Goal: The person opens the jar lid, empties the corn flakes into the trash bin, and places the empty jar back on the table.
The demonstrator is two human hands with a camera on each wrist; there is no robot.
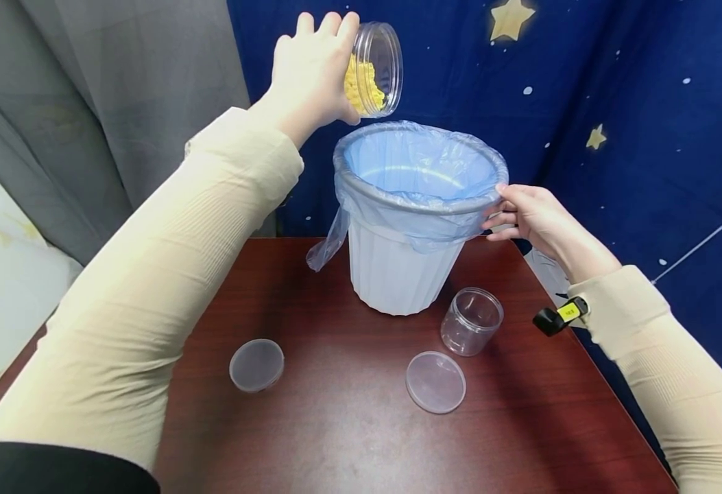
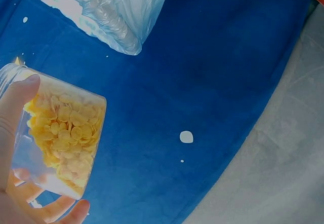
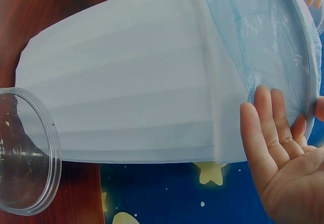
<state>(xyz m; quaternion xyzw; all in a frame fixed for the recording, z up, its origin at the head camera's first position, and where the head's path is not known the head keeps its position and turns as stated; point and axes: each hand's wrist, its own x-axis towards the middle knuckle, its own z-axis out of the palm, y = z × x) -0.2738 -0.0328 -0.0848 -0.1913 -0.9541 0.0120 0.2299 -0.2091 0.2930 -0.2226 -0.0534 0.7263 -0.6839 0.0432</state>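
My left hand [image 1: 311, 75] grips a clear plastic jar [image 1: 390, 58], tipped onto its side with its mouth facing right, above the left rim of a white trash can [image 1: 398, 267]. Yellow flakes [image 2: 66, 125] lie inside the jar; none are seen falling. A translucent blue bag [image 1: 410, 154] lines the can and folds over its grey rim. On the can's right side, my right hand [image 1: 539, 216] holds the rim, thumb on top and index finger below. Its other fingers [image 3: 263, 127] stretch alongside the bag.
An open clear jar [image 1: 468, 326] stands on the brown table [image 1: 336, 439] right of the can. One round clear lid [image 1: 436, 382] lies in front of it, another lid [image 1: 257, 365] farther left. Behind hangs a blue star-patterned curtain [image 1: 583, 75], with a grey curtain [image 1: 151, 82] at left.
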